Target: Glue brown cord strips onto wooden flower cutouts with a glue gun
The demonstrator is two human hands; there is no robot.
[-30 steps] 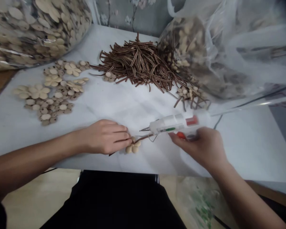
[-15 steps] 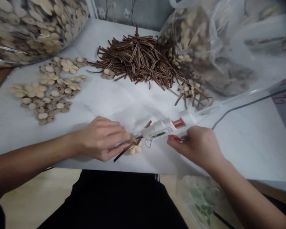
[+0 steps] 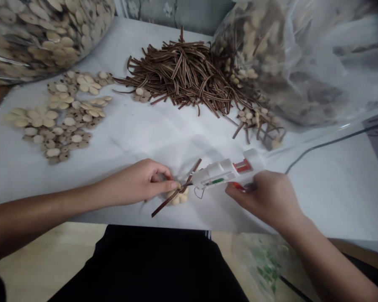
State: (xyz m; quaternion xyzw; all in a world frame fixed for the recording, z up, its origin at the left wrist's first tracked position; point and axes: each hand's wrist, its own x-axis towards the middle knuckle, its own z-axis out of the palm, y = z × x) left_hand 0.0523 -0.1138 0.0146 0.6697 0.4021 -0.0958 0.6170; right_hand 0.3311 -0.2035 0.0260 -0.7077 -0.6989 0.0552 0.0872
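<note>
A white glue gun (image 3: pixel 219 173) with a red trigger is gripped in my right hand (image 3: pixel 267 197). Its nozzle points left and meets a brown ribbon (image 3: pixel 165 203) that lies crossed over a cream flower piece (image 3: pixel 180 198) near the table's front edge. My left hand (image 3: pixel 153 180) is closed, thumb and forefinger pinched at the flower's upper left, beside the ribbon crossing; what lies between the fingertips is too small to make out.
Behind my hands lies a heap of brown ribbons (image 3: pixel 182 75). Loose flower pieces (image 3: pixel 69 121) spread at the left. Full clear bags stand at back left (image 3: pixel 50 37) and back right (image 3: pixel 271 63). A cord (image 3: pixel 327 144) runs right from the gun.
My left hand has rolled, so the thumb and forefinger now show pinched at the flower. The glue gun and my right hand have shifted slightly right, with the nozzle still at the ribbon.
</note>
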